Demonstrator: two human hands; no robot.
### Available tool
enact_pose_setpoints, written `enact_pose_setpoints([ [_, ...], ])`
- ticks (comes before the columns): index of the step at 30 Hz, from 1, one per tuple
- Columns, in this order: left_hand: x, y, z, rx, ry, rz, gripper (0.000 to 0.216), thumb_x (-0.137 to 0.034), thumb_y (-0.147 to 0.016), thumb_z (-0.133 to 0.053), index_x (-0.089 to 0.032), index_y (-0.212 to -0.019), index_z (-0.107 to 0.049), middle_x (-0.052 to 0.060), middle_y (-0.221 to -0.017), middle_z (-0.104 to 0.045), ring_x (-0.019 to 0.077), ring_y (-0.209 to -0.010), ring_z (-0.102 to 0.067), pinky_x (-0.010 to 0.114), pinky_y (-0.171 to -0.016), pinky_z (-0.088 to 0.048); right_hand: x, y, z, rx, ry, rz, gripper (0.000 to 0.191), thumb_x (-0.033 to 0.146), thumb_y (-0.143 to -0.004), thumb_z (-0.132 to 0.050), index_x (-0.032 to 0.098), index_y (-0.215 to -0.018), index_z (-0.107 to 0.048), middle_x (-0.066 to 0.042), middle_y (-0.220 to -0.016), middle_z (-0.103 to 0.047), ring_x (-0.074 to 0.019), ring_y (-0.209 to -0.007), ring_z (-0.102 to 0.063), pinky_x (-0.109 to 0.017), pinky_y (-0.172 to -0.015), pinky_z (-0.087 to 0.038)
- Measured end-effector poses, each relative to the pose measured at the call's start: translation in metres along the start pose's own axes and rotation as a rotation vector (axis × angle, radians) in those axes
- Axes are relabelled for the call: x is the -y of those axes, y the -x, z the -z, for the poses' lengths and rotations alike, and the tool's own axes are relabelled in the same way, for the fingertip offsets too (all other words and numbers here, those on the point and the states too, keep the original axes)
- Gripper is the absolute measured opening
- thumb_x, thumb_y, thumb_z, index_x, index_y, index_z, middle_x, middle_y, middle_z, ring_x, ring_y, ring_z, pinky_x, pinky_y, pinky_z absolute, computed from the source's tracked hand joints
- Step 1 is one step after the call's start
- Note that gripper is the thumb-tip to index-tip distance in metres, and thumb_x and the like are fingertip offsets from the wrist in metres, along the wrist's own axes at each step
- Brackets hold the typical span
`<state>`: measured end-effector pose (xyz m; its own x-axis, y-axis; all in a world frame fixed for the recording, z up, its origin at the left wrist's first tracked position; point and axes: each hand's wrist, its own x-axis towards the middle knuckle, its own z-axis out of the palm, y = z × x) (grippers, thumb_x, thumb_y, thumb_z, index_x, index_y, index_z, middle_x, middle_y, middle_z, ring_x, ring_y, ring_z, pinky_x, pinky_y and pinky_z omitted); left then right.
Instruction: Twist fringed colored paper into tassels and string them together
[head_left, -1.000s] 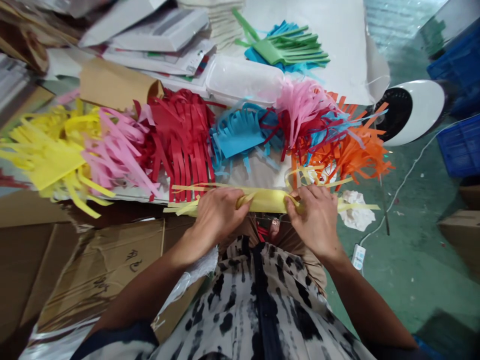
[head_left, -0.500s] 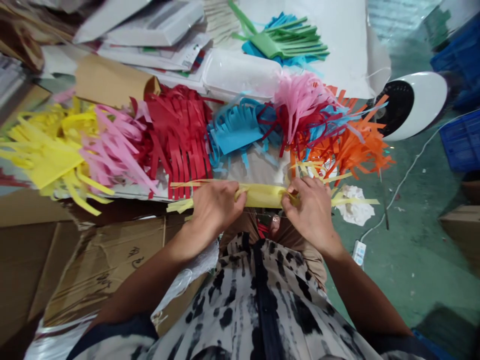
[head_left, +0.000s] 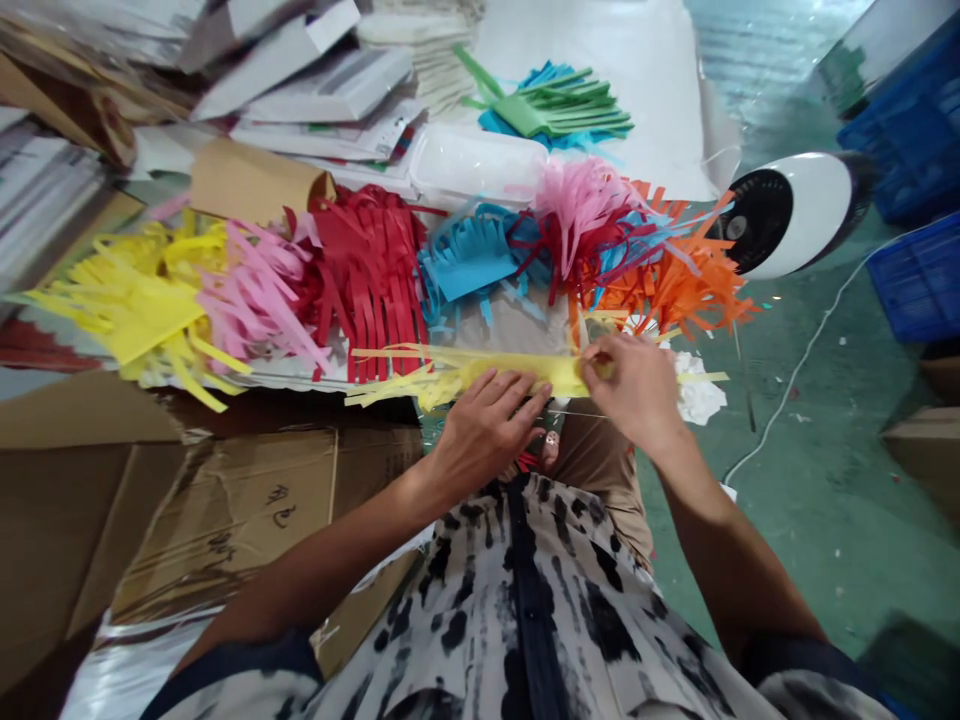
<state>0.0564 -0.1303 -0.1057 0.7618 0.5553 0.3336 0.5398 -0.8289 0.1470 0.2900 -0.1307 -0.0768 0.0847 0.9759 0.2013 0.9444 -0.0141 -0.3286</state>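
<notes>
yellow fringed paper (head_left: 559, 370) runs its long axis left to right across the frame's centre, and the right hand (head_left: 634, 390) has it pinched between thumb and fingers! the left hand (head_left: 491, 425) lies flattened on its lower edge, fingers slightly parted, both hands touching, neither nearer, loose strips (head_left: 435, 385) poking out beyond each.

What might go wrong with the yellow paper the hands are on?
The yellow paper is right by the near edge of the table, so it might slip off if the left hand, resting on it, lifts away.
Its loose strips cross the red fringe in this view, so they could snag there.
The strips look thin, so a hard tug from the right hand might tear them.
</notes>
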Motion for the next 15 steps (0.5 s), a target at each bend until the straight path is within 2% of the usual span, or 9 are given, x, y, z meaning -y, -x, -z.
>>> enact_pose_setpoints([
  [3, 0.003, 0.003, 0.000, 0.018, 0.032, 0.002, 0.044, -0.034, -0.100, -0.068, -0.018, -0.142, -0.065, 0.015, -0.145, -0.068, 0.0336, -0.134, -0.064, 0.055, -0.119, -0.050, -0.012, 0.008, 0.024, -0.225, 0.070, -0.079, 0.015, 0.024, -0.087, -0.060, 0.023, -0.093, -0.074, -0.008, -0.093, -0.076, -0.0296, -0.093, -0.065, -0.042, -0.081, -0.042],
  [5, 0.004, 0.003, 0.000, 0.013, 0.040, 0.000, 0.044, -0.033, -0.100, -0.069, -0.019, -0.141, -0.065, 0.015, -0.147, -0.067, 0.0332, -0.135, -0.064, 0.056, -0.120, -0.049, -0.006, 0.019, 0.031, -0.371, 0.087, 0.008, 0.019, 0.023, -0.089, -0.059, 0.021, -0.099, -0.075, -0.010, -0.099, -0.076, -0.0318, -0.100, -0.066, -0.045, -0.085, -0.044],
  [6, 0.004, 0.002, -0.001, 0.008, 0.043, 0.003, 0.043, -0.032, -0.100, -0.069, -0.019, -0.141, -0.066, 0.015, -0.147, -0.067, 0.0331, -0.136, -0.064, 0.056, -0.120, -0.049, 0.001, 0.025, 0.031, -0.382, 0.058, 0.108, 0.022, 0.022, -0.090, -0.058, 0.021, -0.103, -0.075, -0.011, -0.103, -0.076, -0.0319, -0.104, -0.066, -0.046, -0.088, -0.046],
  [7, 0.004, 0.002, -0.001, 0.003, 0.047, 0.004, 0.042, -0.031, -0.100, -0.068, -0.020, -0.140, -0.066, 0.016, -0.147, -0.067, 0.0328, -0.136, -0.064, 0.055, -0.120, -0.049, 0.010, 0.031, 0.026, -0.338, 0.016, 0.228, 0.025, 0.021, -0.092, -0.056, 0.020, -0.109, -0.075, -0.011, -0.109, -0.077, -0.0315, -0.108, -0.067, -0.047, -0.093, -0.047],
  [9, 0.003, 0.002, -0.002, -0.008, 0.051, 0.000, 0.038, -0.030, -0.101, -0.065, -0.019, -0.137, -0.068, 0.016, -0.145, -0.068, 0.0320, -0.136, -0.064, 0.054, -0.119, -0.050, 0.025, 0.044, 0.009, -0.145, -0.021, 0.405, 0.035, 0.018, -0.097, -0.052, 0.019, -0.126, -0.072, -0.011, -0.130, -0.075, -0.0298, -0.124, -0.066, -0.047, -0.106, -0.047],
  [10, 0.003, 0.003, -0.003, -0.010, 0.051, -0.011, 0.037, -0.030, -0.102, -0.064, -0.018, -0.136, -0.068, 0.016, -0.144, -0.069, 0.0317, -0.137, -0.064, 0.054, -0.119, -0.050, 0.030, 0.049, -0.001, -0.048, 0.015, 0.429, 0.040, 0.017, -0.099, -0.050, 0.017, -0.136, -0.067, -0.012, -0.141, -0.071, -0.0295, -0.133, -0.062, -0.047, -0.112, -0.045],
  [12, 0.009, 0.005, -0.003, -0.006, 0.055, -0.042, 0.038, -0.033, -0.103, -0.064, -0.018, -0.138, -0.068, 0.015, -0.145, -0.069, 0.0312, -0.138, -0.063, 0.055, -0.120, -0.049, 0.032, 0.057, -0.021, 0.059, 0.092, 0.410, 0.047, 0.022, -0.105, -0.048, 0.011, -0.150, -0.057, -0.017, -0.154, -0.061, -0.0302, -0.144, -0.055, -0.050, -0.121, -0.038],
  [15, 0.035, 0.012, 0.003, 0.008, 0.064, -0.038, 0.037, -0.035, -0.104, -0.063, -0.024, -0.139, -0.068, 0.009, -0.142, -0.072, 0.0285, -0.136, -0.066, 0.059, -0.123, -0.044, 0.022, 0.063, -0.036, 0.109, 0.146, 0.400, 0.056, 0.033, -0.109, -0.047, 0.007, -0.159, -0.045, -0.019, -0.163, -0.048, -0.0309, -0.152, -0.048, -0.055, -0.128, -0.029],
])
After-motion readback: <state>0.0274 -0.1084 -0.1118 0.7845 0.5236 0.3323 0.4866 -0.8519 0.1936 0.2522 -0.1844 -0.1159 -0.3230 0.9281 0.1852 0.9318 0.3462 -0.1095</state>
